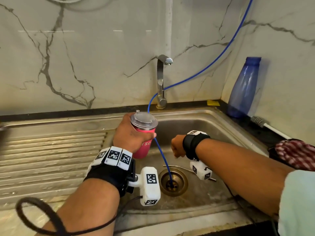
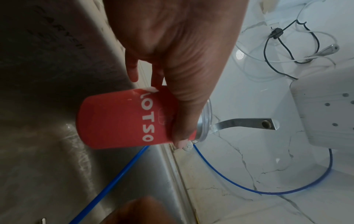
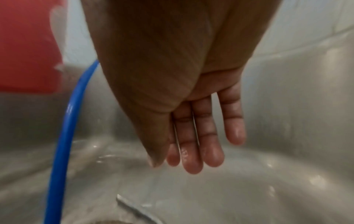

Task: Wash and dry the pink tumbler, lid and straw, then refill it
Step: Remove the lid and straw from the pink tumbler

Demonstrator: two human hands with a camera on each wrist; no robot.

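Observation:
My left hand (image 1: 133,133) grips the pink tumbler (image 1: 142,147) around its upper body and holds it upright over the left edge of the sink basin (image 1: 213,133). The clear lid (image 1: 144,119) sits on the tumbler. In the left wrist view my left hand (image 2: 172,75) wraps the tumbler (image 2: 114,121), with the lid (image 2: 206,118) showing past the thumb. My right hand (image 1: 178,148) hangs over the basin, holding nothing. Its wet fingers (image 3: 193,144) point straight down. A thin metal straw (image 1: 177,167) lies on the basin floor below it.
The tap (image 1: 162,79) stands behind the basin with no water running. A blue hose (image 1: 204,68) comes down the wall and ends in the drain (image 1: 173,182). A blue bottle (image 1: 243,89), a bottle brush (image 1: 265,124) and a checked cloth (image 1: 296,154) are at the right. The ribbed drainboard (image 1: 51,150) is at the left.

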